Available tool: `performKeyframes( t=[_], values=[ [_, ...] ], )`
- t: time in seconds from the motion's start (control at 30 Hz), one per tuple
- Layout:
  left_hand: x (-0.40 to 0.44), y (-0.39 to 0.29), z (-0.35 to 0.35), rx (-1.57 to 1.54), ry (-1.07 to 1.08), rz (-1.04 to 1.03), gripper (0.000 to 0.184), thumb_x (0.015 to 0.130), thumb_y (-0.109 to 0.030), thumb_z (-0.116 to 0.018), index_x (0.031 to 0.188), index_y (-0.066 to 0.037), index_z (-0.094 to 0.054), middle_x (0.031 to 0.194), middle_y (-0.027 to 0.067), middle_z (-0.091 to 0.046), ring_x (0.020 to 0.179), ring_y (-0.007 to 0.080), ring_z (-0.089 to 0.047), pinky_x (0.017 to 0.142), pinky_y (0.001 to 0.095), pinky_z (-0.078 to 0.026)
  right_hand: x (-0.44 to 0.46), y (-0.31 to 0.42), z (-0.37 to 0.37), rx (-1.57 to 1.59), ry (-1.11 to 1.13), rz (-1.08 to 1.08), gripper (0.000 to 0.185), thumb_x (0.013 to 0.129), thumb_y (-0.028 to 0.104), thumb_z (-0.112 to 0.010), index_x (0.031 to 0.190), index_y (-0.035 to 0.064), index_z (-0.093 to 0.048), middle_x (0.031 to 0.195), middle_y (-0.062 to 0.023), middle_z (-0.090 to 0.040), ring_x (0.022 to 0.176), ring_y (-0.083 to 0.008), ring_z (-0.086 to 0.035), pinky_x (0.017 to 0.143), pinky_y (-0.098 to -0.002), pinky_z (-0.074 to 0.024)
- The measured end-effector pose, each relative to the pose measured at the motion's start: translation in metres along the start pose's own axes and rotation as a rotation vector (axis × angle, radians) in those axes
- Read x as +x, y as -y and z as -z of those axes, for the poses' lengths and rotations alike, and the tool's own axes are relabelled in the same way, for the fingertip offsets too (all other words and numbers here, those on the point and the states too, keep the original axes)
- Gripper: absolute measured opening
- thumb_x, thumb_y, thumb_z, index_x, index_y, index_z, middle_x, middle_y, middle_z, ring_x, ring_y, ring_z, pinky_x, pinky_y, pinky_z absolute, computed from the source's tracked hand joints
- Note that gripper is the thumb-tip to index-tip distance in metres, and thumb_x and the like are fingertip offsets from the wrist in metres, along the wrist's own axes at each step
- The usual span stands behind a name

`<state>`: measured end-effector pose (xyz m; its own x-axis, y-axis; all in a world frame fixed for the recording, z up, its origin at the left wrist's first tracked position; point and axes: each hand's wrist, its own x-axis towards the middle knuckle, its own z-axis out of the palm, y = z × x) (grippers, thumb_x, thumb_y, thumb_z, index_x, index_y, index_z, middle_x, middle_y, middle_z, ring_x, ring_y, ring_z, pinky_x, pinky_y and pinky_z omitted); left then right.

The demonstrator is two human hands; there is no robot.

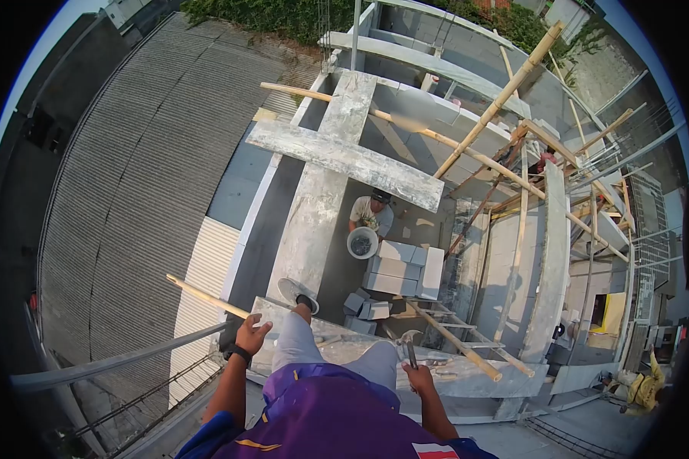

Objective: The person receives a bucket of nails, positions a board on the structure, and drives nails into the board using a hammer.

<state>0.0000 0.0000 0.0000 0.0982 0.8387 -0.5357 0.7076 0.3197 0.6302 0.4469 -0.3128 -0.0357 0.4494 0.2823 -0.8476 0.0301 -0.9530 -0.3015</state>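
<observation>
My right hand [418,378] is closed round the handle of a claw hammer [410,339], its head pointing up and away from me. My left hand [252,335] holds nothing that I can see; its fingers are loosely bent and apart. It is just beside the end of a bamboo pole [207,295] and the near plank [344,346]. One of my shoes [292,291] rests on a long cement-stained board [311,222], and a second stained board [344,162] lies across it.
Well below, a person [366,213] holds a white bucket [362,242] near stacked pale blocks [406,268]. A bamboo ladder [459,336] leans at the right. Bamboo poles [505,99] cross the walls. Corrugated roofing [130,168] lies left. Another person in yellow [644,390] is far right.
</observation>
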Motion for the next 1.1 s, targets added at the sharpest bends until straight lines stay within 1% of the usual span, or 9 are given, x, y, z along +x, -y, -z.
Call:
performKeyframes(
  t=[0.07, 0.1, 0.33, 0.43, 0.53, 0.67, 0.77, 0.9, 1.1],
  values=[
    [0.013, -0.003, -0.001, 0.030, 0.057, -0.064, 0.072, 0.087, -0.042, -0.079, 0.136, 0.005, -0.056, 0.134, 0.0273, -0.063, 0.111, 0.0369, -0.070, 0.096, 0.0417, -0.056, 0.023, 0.032, -0.018, 0.116, 0.008, -0.017, 0.048, 0.092, 0.045, -0.074, 0.075, 0.0040, -0.056, 0.059, -0.0052, -0.054, 0.043, -0.0205, -0.053, 0.041, -0.0375, -0.0422],
    [-0.044, -0.003, -0.048, -0.013, 0.204, 0.043, 0.072, 0.087, -0.041, -0.080, 0.135, 0.007, -0.057, 0.132, 0.0273, -0.064, 0.109, 0.0341, -0.072, 0.096, 0.0408, -0.056, -0.010, -0.032, 0.020, 0.091, 0.001, -0.139, 0.047, 0.092, 0.044, -0.074, 0.075, 0.0043, -0.056, 0.058, -0.0046, -0.052, 0.043, -0.0201, -0.052, 0.040, -0.0373, -0.0407],
    [0.119, 0.034, -0.137, 0.301, 0.534, 0.076, 0.069, 0.088, -0.051, -0.074, 0.133, 0.001, -0.061, 0.126, 0.0250, -0.068, 0.111, 0.0335, -0.070, 0.097, 0.0431, -0.054, 0.152, 0.028, -0.067, 0.402, 0.008, -0.250, 0.043, 0.093, 0.043, -0.074, 0.079, 0.0070, -0.054, 0.057, -0.0024, -0.047, 0.041, -0.0179, -0.045, 0.039, -0.0370, -0.0345],
    [0.186, 0.069, -0.190, 0.347, 0.492, 0.018, 0.075, 0.085, -0.055, -0.074, 0.133, 0.002, -0.062, 0.126, 0.0255, -0.068, 0.121, 0.0338, -0.066, 0.104, 0.0426, -0.050, 0.241, 0.048, -0.113, 0.479, 0.023, -0.388, 0.045, 0.093, 0.045, -0.074, 0.077, 0.0080, -0.053, 0.057, -0.0023, -0.047, 0.042, -0.0172, -0.045, 0.040, -0.0372, -0.0356],
    [0.235, 0.061, -0.225, 0.330, 0.552, 0.147, 0.068, 0.087, -0.049, -0.075, 0.130, 0.002, -0.063, 0.124, 0.0261, -0.068, 0.119, 0.0335, -0.066, 0.101, 0.0418, -0.052, 0.330, 0.077, -0.154, 0.535, 0.078, -0.447, 0.047, 0.092, 0.048, -0.075, 0.073, 0.0115, -0.052, 0.059, -0.0009, -0.047, 0.045, -0.0167, -0.046, 0.043, -0.0360, -0.0376],
    [0.296, 0.118, -0.288, 0.099, 0.519, 0.060, 0.056, 0.092, -0.041, -0.074, 0.128, 0.000, -0.062, 0.117, 0.0217, -0.071, 0.108, 0.0321, -0.071, 0.092, 0.0416, -0.056, 0.459, 0.103, -0.211, 0.672, 0.122, -0.500, 0.049, 0.088, 0.055, -0.076, 0.071, 0.0170, -0.050, 0.059, 0.0023, -0.045, 0.046, -0.0144, -0.043, 0.044, -0.0311, -0.0377],
    [0.337, 0.143, -0.321, -0.144, 0.457, 0.122, 0.057, 0.092, -0.040, -0.074, 0.129, 0.001, -0.061, 0.119, 0.0227, -0.070, 0.108, 0.0338, -0.071, 0.091, 0.0420, -0.056, 0.557, 0.128, -0.253, 0.890, 0.137, -0.480, 0.055, 0.083, 0.063, -0.078, 0.070, 0.0194, -0.048, 0.059, 0.0043, -0.043, 0.046, -0.0113, -0.041, 0.044, -0.0282, -0.0365],
    [0.354, 0.068, -0.301, -0.024, 0.401, -0.081, 0.056, 0.092, -0.037, -0.075, 0.130, 0.001, -0.061, 0.117, 0.0230, -0.069, 0.104, 0.0355, -0.071, 0.088, 0.0419, -0.056, 0.655, 0.189, -0.298, 0.958, -0.097, -0.512, 0.071, 0.066, 0.082, -0.078, 0.085, 0.0186, -0.053, 0.061, 0.0038, -0.043, 0.047, -0.0087, -0.038, 0.044, -0.0240, -0.0336],
    [0.357, 0.028, -0.276, 0.118, 0.523, -0.244, 0.055, 0.091, -0.039, -0.076, 0.130, -0.002, -0.062, 0.114, 0.0205, -0.070, 0.099, 0.0368, -0.071, 0.084, 0.0434, -0.057, 0.749, 0.221, -0.314, 1.104, -0.281, -0.524, 0.085, 0.058, 0.085, -0.080, 0.101, 0.0140, -0.061, 0.075, 0.0003, -0.045, 0.054, -0.0123, -0.041, 0.046, -0.0251, -0.0335]
  ],
)
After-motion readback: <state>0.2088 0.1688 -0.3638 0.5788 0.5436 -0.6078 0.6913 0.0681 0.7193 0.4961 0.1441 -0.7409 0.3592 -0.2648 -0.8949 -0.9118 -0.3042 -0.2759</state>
